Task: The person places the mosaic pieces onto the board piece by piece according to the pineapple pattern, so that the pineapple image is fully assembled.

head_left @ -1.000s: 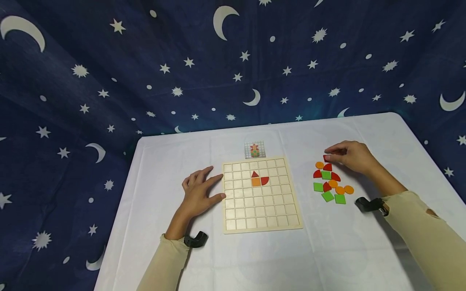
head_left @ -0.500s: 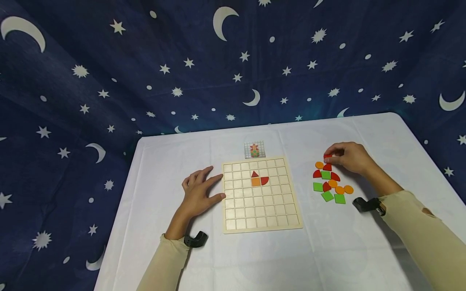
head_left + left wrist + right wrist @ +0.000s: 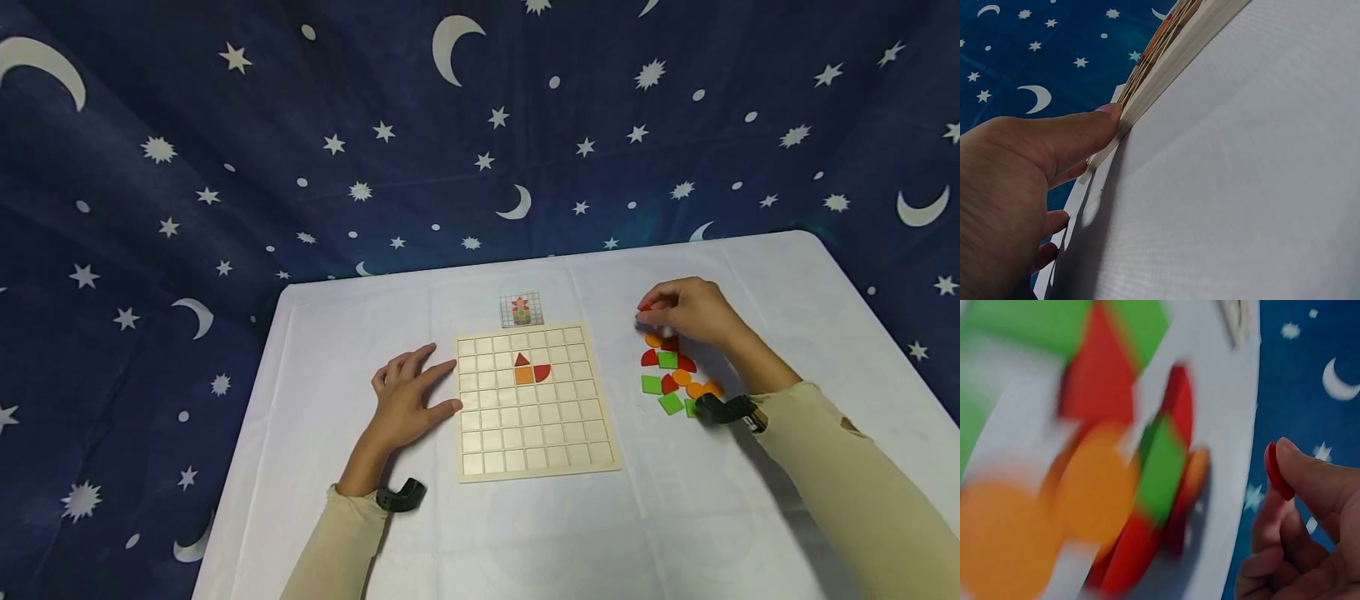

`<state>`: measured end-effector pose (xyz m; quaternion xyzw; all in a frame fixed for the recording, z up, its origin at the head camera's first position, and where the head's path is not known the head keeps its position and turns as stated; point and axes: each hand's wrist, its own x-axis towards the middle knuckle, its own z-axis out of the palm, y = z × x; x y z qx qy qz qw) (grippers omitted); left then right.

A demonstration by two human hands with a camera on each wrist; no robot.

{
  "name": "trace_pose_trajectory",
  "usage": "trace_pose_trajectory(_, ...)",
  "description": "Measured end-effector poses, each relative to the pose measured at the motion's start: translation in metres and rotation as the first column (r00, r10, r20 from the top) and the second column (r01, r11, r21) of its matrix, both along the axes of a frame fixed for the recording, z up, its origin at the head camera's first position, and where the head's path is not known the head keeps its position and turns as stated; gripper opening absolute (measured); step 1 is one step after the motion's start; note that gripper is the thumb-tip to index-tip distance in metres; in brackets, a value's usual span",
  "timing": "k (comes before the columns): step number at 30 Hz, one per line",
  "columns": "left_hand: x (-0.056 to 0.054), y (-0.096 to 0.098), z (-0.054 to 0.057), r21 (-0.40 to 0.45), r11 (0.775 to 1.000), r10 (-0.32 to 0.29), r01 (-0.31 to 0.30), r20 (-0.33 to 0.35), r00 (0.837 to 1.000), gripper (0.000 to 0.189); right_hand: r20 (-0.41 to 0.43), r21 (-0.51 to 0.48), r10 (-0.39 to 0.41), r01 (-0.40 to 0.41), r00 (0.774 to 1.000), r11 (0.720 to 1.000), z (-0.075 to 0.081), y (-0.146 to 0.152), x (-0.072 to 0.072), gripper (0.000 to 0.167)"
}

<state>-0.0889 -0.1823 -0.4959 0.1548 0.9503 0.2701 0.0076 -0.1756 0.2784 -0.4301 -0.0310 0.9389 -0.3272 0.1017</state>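
Pinching one red piece (image 3: 1275, 470)

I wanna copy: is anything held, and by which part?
The right hand pinches a red piece, thumb on its flat side. The left hand holds nothing, only touching the board.

Board (image 3: 521, 417): pale cream, with square grid lines.
Triangle (image 3: 522, 361) and quarter-circle (image 3: 542, 373) on the board: red.
Square (image 3: 523, 376) on the board: orange.
Pinched piece (image 3: 1274, 472), right of the board: red.
Loose pieces (image 3: 667, 360), same side: red, orange and green.
Curtain (image 3: 262, 108) behind the board: dark blue, with whitish moons and stars.
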Motion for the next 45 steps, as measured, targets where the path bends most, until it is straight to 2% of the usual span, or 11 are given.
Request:
trace_pose_trajectory(5,0.000,-0.001,-0.001,0.003,1.000,0.000,0.000,-0.002,1.000,0.064,0.028,-0.103,0.078,-0.075,0.997,0.992,0.003,-0.037,-0.001,0.016)
trace_pose_trajectory(12,0.000,-0.002,-0.002,-0.002,1.000,-0.001,0.001,-0.011,1.000,0.065,0.025,-0.215,0.208,-0.198,0.978,0.956,0.001,-0.092,0.009,0.014)
trace_pose_trajectory(22,-0.001,-0.001,-0.002,0.003,1.000,0.000,0.000,-0.008,1.000,0.064,0.077,-0.325,0.309,-0.269,0.948,0.907,-0.009,-0.140,0.022,0.010)
trace_pose_trajectory(27,0.000,-0.001,-0.001,-0.004,1.000,0.005,-0.005,-0.001,1.000,0.065,0.043,-0.321,0.345,-0.314,0.938,0.893,-0.016,-0.154,0.026,0.005)
trace_pose_trajectory(34,-0.001,-0.001,-0.002,-0.005,1.000,0.007,-0.007,0.004,1.000,0.065,-0.058,-0.244,0.365,-0.368,0.929,0.897,-0.020,-0.171,0.029,0.005)
trace_pose_trajectory(45,-0.001,-0.001,-0.001,-0.011,1.000,0.006,-0.006,-0.001,1.000,0.065,-0.076,-0.190,0.386,-0.394,0.919,0.899,-0.021,-0.182,0.031,0.007)
